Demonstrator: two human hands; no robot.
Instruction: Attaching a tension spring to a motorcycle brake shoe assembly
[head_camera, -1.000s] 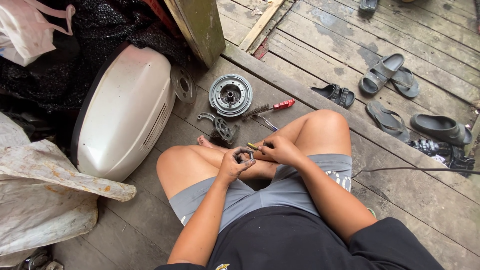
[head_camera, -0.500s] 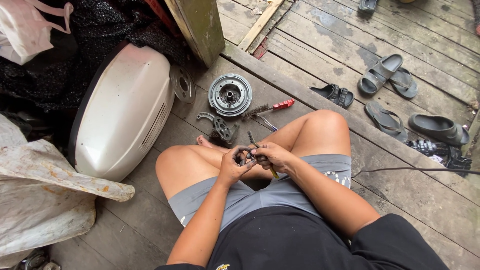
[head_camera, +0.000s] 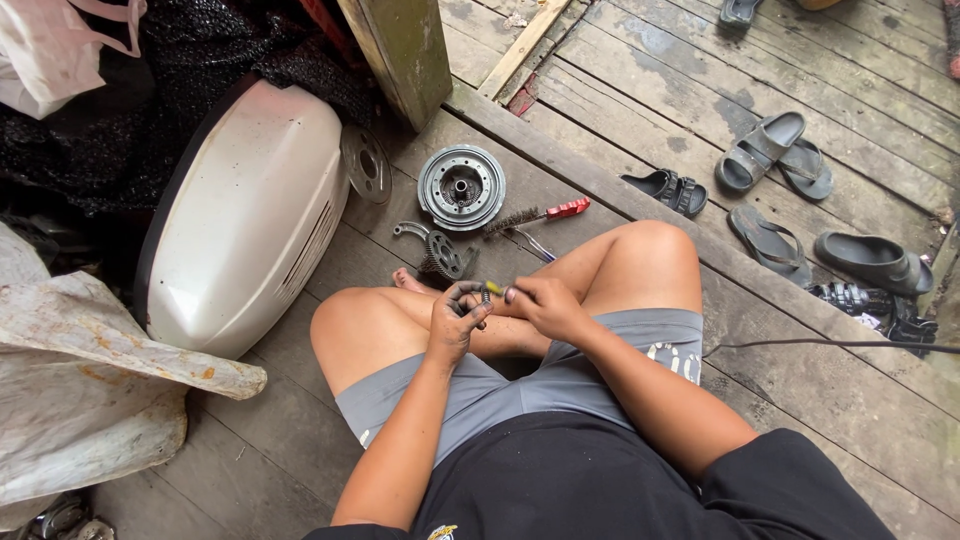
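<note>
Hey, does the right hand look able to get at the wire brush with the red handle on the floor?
Probably yes. The brush lies on bare planks just past the raised knee, nothing on it, but the right hand is busy with a small tool.

A white plastic bag (head_camera: 55, 50) with pink handles sits bunched at the far left corner of the wooden floor (head_camera: 640, 90), atop dark netting (head_camera: 150, 120). No labels, signs or screens show.

Plank floor (head_camera: 300, 440). On it: white cover (head_camera: 245, 215) left; drum (head_camera: 461, 187), sprocket (head_camera: 443, 254), wire brush (head_camera: 535, 215) centre; sandals (head_camera: 775, 155), cable (head_camera: 830, 345) right; tarp (head_camera: 90, 380) near left.
</note>
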